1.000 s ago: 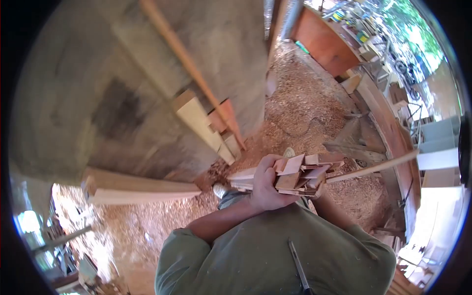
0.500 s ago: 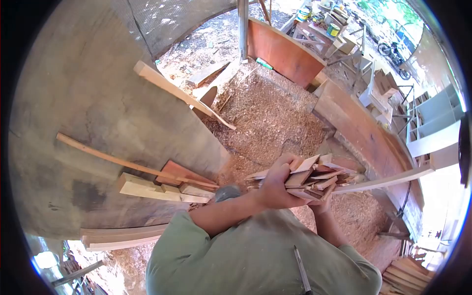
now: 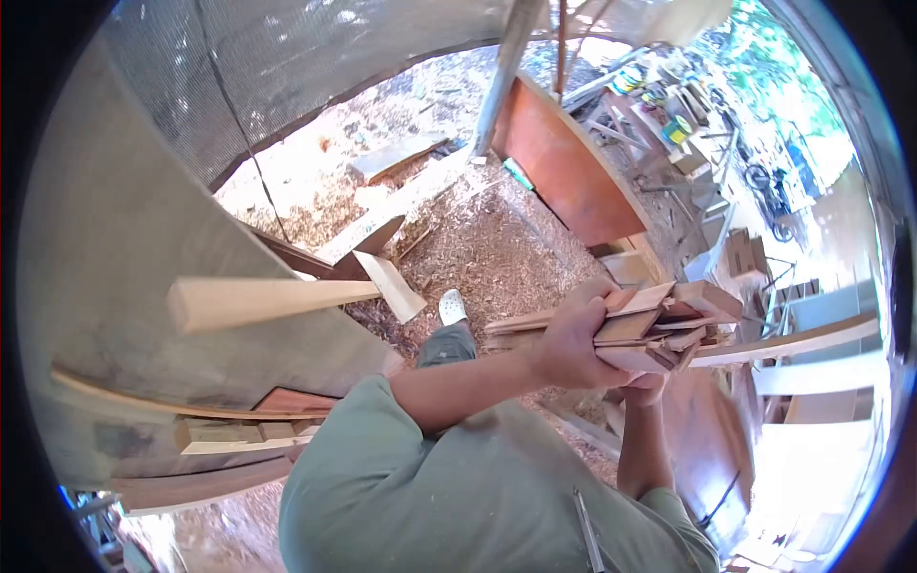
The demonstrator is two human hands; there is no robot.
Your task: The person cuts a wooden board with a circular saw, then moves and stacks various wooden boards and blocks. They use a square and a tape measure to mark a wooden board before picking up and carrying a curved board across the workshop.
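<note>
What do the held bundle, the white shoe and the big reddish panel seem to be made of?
Bundle: bare wood offcuts, by their pale-to-reddish faces and splintery edges.
Shoe: probably molded foam or rubber, given its holes.
Panel: likely wood, perhaps varnished; its reddish-brown face looks smooth, but the finish is uncertain.

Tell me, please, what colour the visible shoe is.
The shoe is white; it shows best in the head view.
</note>
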